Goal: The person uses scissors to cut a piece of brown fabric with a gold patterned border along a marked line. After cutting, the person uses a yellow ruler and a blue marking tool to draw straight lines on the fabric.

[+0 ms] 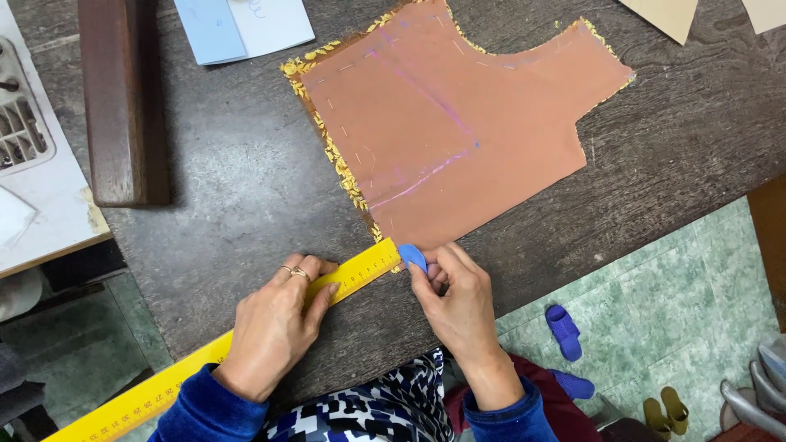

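Note:
A salmon-pink cut fabric piece point(458, 115) with a gold patterned edge lies flat on the dark wooden table point(237, 188); faint pink chalk lines cross it. My left hand point(274, 323) presses flat on a long yellow ruler point(360, 274), whose far end reaches the fabric's near corner. My right hand point(454, 299) pinches a small blue piece of tailor's chalk point(412, 256) right at the ruler's end, touching the fabric's lower corner.
A dark wooden block point(123, 98) lies at the left of the table, next to a white machine point(33, 155). Light blue paper point(241, 29) sits at the far edge. Blue slippers point(563, 331) lie on the green tiled floor at the right.

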